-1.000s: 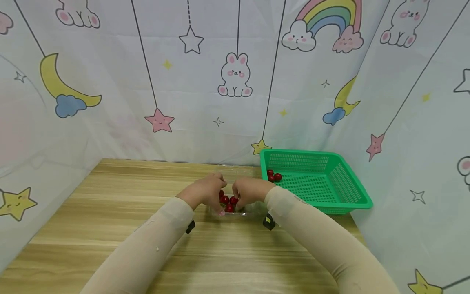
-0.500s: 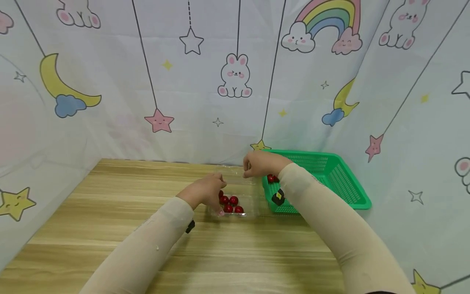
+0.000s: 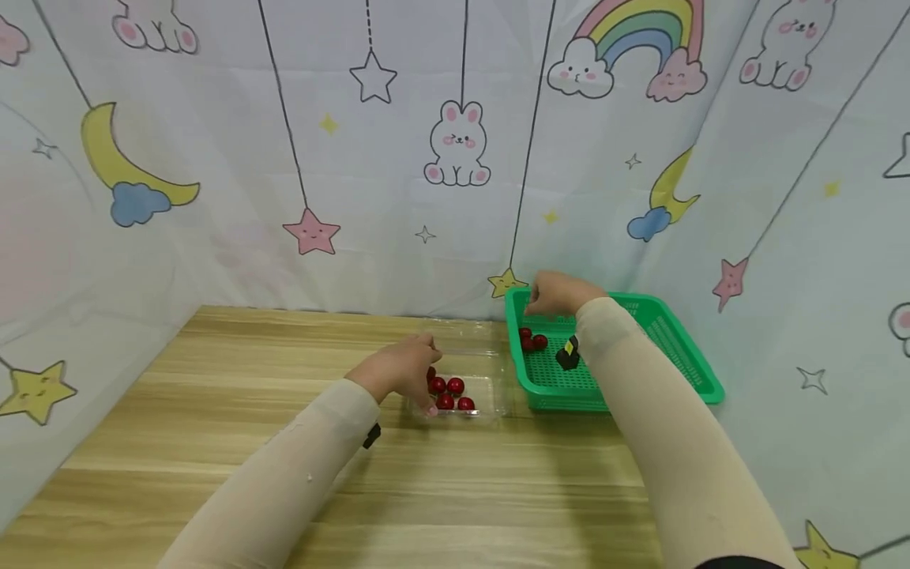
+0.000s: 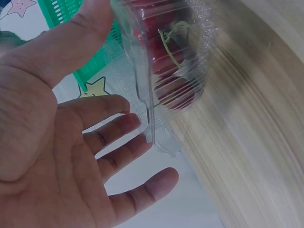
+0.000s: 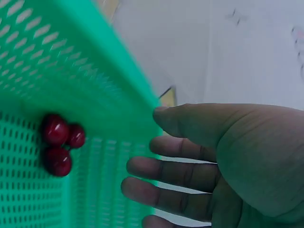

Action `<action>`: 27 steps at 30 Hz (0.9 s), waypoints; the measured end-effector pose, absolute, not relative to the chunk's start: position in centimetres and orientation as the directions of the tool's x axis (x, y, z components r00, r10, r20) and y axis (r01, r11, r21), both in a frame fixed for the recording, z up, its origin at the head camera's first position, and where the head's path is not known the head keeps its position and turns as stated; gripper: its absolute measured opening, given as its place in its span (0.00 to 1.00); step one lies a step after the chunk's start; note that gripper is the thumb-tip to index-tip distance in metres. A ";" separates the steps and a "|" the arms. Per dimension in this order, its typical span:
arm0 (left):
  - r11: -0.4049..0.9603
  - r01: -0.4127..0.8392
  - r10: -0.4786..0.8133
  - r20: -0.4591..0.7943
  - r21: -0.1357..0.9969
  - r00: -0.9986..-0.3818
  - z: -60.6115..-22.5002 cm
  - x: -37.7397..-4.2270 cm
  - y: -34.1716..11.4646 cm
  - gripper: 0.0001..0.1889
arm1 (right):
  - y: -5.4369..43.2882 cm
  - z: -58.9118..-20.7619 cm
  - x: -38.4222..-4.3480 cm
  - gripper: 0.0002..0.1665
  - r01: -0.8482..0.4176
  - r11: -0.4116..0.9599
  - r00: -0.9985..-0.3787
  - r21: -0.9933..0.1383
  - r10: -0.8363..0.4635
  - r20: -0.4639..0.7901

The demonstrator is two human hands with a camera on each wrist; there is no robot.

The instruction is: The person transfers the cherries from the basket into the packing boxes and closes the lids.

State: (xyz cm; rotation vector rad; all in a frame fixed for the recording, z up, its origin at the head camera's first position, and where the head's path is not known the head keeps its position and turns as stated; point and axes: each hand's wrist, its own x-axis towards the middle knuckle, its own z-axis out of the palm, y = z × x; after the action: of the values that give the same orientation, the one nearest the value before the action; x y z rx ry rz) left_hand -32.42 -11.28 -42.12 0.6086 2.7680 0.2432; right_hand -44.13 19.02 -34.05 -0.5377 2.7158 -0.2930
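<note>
A clear plastic clamshell box point(image 3: 490, 397) stands on the table with its lid point(image 3: 469, 340) folded back. Several dark red cherries point(image 3: 456, 386) lie in its left half; green stems show in the left wrist view. My left hand point(image 3: 400, 370) is at the box's left end, thumb and loosely extended fingertips resting at the rim point(image 4: 145, 95). My right hand point(image 3: 562, 294) hovers over the back left of a green basket point(image 3: 700, 371), nothing between its extended fingers. Three cherries point(image 5: 57, 161) sit in the basket corner below it.
The wood-grain table point(image 3: 213, 442) extends left and in front of the box. White cloth printed with stars and rabbits point(image 3: 384, 182) hangs behind and on both sides. The basket's left wall stands close to the box's right side.
My right hand has lifted out of the box and moved right and back to above the basket. The left hand has stayed at the box. The cherries in the box now show more fully.
</note>
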 end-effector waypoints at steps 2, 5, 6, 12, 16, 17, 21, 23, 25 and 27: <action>0.900 0.376 0.425 -0.256 0.219 -0.868 -42.0 -32.4 -11.5 0.57 | 19.5 -34.4 -44.6 0.16 -0.308 0.912 -0.863 -0.273 -0.388 -0.324; 0.904 0.374 0.419 -0.261 0.208 -0.869 -41.8 -32.4 -11.7 0.57 | 19.8 -35.0 -45.2 0.20 -0.281 0.922 -0.851 -0.265 -0.367 -0.375; 0.904 0.375 0.420 -0.261 0.205 -0.869 -41.7 -32.3 -11.8 0.57 | 19.8 -35.2 -45.5 0.21 -0.277 0.926 -0.846 -0.255 -0.361 -0.391; 0.900 0.387 0.429 -0.246 0.202 -0.869 -41.5 -32.4 -11.6 0.57 | 20.6 -37.3 -47.0 0.25 -0.264 0.946 -0.830 -0.190 -0.323 -0.454; 0.898 0.388 0.432 -0.247 0.209 -0.867 -41.7 -32.3 -11.3 0.57 | 21.3 -38.8 -47.6 0.24 -0.230 0.953 -0.817 -0.198 -0.300 -0.492; 0.898 0.386 0.431 -0.247 0.211 -0.868 -41.8 -32.3 -11.2 0.57 | 21.4 -39.1 -47.6 0.24 -0.217 0.955 -0.817 -0.203 -0.292 -0.498; 0.900 0.373 0.423 -0.244 0.226 -0.873 -42.0 -32.3 -11.0 0.57 | 21.6 -39.8 -47.4 0.18 -0.178 0.956 -0.821 -0.233 -0.275 -0.501; 0.902 0.367 0.418 -0.247 0.228 -0.874 -42.0 -32.3 -10.9 0.57 | 21.5 -40.1 -47.2 0.14 -0.175 0.955 -0.823 -0.240 -0.276 -0.497; 0.903 0.364 0.416 -0.249 0.228 -0.875 -42.0 -32.3 -10.9 0.57 | 21.4 -40.2 -47.0 0.12 -0.184 0.953 -0.823 -0.240 -0.283 -0.492; 0.903 0.362 0.415 -0.250 0.230 -0.875 -42.0 -32.3 -10.9 0.57 | 21.2 -40.3 -46.8 0.18 -0.189 0.953 -0.826 -0.236 -0.284 -0.487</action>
State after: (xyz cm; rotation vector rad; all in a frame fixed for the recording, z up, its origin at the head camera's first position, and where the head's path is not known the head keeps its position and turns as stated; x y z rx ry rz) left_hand -32.31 -10.93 -41.98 0.5794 2.7731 0.2547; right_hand -46.78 21.21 -40.33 -0.3359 2.5674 -0.2399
